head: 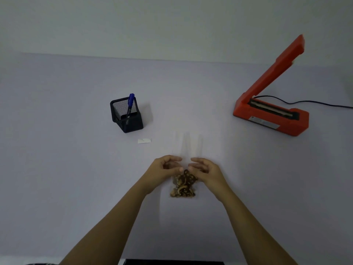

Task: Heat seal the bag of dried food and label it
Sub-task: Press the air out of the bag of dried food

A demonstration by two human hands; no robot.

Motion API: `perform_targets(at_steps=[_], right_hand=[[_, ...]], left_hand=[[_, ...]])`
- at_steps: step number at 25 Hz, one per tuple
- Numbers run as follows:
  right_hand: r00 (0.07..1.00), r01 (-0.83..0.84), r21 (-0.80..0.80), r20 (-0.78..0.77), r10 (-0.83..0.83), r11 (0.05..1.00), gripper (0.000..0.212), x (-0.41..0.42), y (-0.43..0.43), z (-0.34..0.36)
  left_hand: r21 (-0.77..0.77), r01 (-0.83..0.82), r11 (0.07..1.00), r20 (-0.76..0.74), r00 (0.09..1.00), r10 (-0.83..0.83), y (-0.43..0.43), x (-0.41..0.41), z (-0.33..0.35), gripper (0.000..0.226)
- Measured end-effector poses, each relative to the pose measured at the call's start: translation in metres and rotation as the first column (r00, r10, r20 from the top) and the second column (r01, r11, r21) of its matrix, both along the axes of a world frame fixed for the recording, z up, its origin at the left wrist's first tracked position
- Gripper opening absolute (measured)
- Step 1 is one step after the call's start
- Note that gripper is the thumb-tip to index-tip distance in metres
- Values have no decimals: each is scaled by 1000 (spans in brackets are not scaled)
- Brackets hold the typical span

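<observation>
One black mesh pen holder (127,115) stands on the left part of the pale table (57,150), and one blue pen (130,104) leans inside it, cap end up. Just in front of the holder, to its right, lies one small white label (144,140), flat on the table and apart from everything else.

Near the middle, two bare forearms reach in from the bottom edge. The left hand (164,169) curls its fingers and thumb inward at the left side of the bag; the right hand (205,170) does the same at the right side, so that the two hands nearly meet above the contents. Each seems to pinch the clear film, though the film is too faint to make the contact sure. Between and just below the hands lies one clear plastic bag (183,185), its lower part filled with brown dried food, its empty upper part stretching away from the person as a faint sheen on the table.

At the far right sits one orange heat sealer (271,117), its arm raised at a steep slant, the sealing strip bare. One black cord (315,103) runs from it off the right edge.
</observation>
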State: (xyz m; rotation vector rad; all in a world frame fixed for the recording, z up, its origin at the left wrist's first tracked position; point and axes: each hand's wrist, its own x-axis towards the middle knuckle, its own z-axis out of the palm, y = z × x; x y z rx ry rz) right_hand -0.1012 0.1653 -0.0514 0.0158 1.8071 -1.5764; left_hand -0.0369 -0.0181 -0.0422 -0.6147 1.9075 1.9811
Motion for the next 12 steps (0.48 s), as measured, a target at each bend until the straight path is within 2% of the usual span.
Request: perform_targets(at_steps=[5,12], right_hand=[[999,-3,39,-53,5,999,18,1,-3,-1],[992,9,109,-126,5,994,12,4,0,-10]], left_hand=[[-5,14,1000,35,999,-14,2,2,-5,30],[-128,-19,992,-3,1000,19,3,3,-16,15]])
